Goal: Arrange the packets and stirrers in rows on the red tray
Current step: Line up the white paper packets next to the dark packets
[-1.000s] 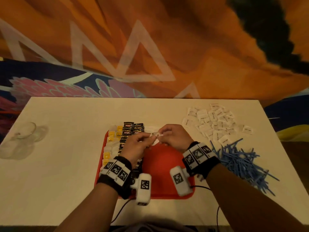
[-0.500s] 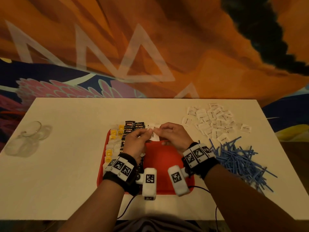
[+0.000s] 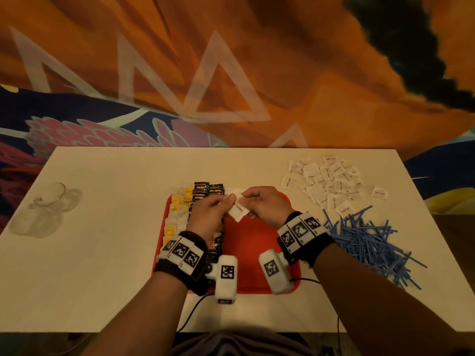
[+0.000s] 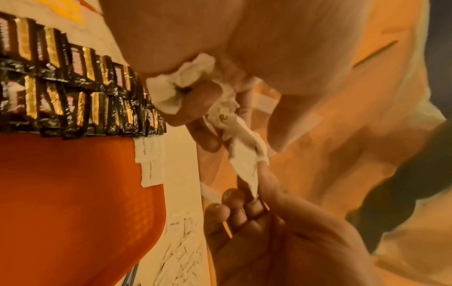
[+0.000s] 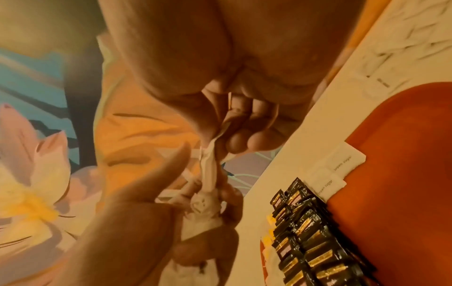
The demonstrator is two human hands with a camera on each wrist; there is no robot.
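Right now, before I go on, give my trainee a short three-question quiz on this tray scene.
1. True or false: both the left hand and the right hand pinch white sugar packets above the red tray.
2. Where is the pile of blue stirrers? A) on the tray B) on the table right of the tray C) in the glass
3. Fill in: the dark packets lie in the tray's ____ half.

Key: 1 true; 2 B; 3 left.

white table, red tray, sugar packets, blue stirrers, glass
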